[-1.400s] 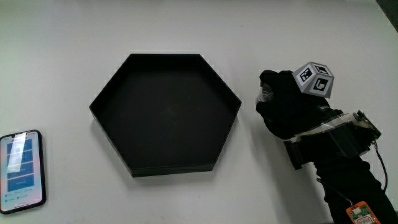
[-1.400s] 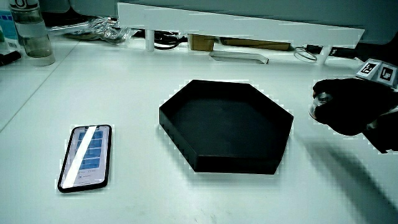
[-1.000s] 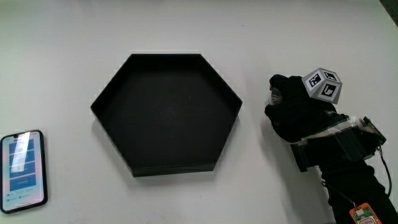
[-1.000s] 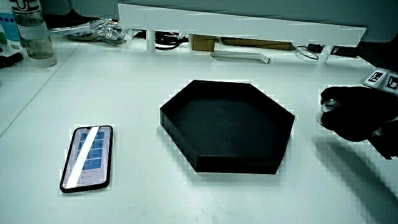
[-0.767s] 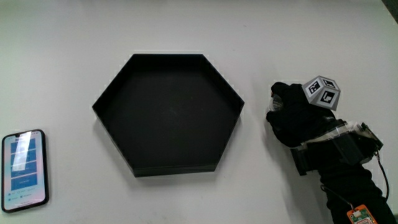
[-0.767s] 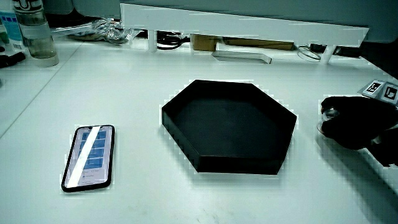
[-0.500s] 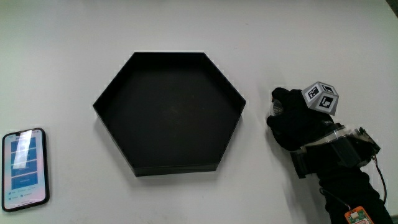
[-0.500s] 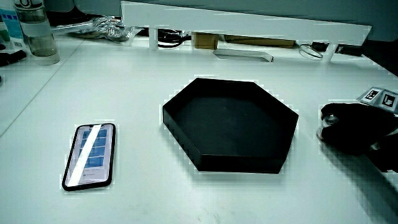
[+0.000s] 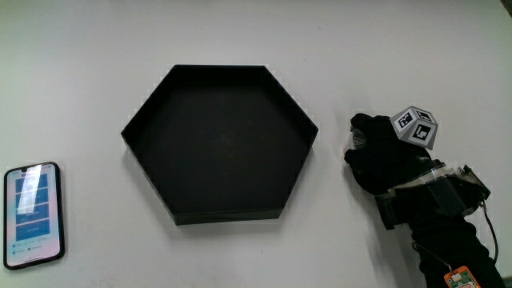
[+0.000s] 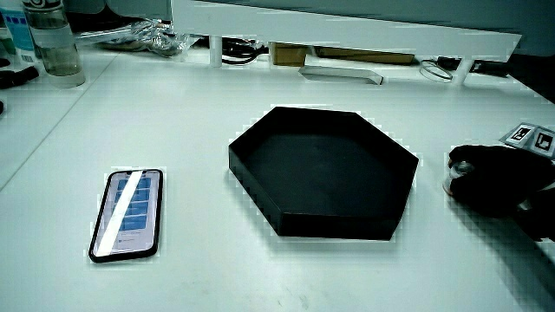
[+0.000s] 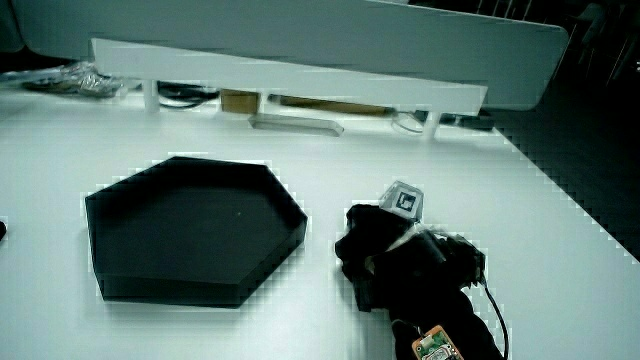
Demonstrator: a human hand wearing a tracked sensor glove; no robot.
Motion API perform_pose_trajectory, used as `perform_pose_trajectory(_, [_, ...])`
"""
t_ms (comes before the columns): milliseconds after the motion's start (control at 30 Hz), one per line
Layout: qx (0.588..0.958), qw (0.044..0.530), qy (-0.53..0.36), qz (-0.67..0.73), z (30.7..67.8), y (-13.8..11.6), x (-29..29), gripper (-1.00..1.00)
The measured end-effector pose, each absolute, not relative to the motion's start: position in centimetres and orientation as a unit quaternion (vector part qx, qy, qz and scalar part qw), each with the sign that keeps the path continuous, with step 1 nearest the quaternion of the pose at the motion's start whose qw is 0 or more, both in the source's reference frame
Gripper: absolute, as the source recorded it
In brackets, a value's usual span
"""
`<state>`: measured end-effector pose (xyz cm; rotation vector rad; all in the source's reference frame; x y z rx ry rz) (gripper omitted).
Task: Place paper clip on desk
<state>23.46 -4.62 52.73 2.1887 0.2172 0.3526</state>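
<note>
Because the clip is to be set on bare desk (image 9: 416, 72), the hands (image 9: 380, 156) is lowered beside the tray (image 9: 298, 160); its grip cannot be told.

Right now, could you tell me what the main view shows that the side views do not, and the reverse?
Only the main view looks straight down, so the hexagonal tray's full outline and bare floor show, and the small patterned cube on the hand. Only the side views show the low partition; a bottle appears in a side view. All share the tray and the hand lying low beside it; the phone appears in the main view and a side view. No paper clip is visible.
</note>
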Motion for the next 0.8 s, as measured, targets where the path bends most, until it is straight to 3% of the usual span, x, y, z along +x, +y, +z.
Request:
perform_pose_trajectory(433, [0.871,0.470,0.085,0.118,53.1,-4.3,23.6,-0.92])
perform_pose_trajectory(500, [0.890,0.435,0.082,0.112,52.2,-4.3,23.7,-1.00])
perform_pose_trajectory(600, [0.902,0.404,0.089,0.126,51.3,-4.7,24.2,-1.00])
perform_pose_trajectory(800, [0.903,0.404,0.077,0.129,50.1,-5.0,23.8,-1.00])
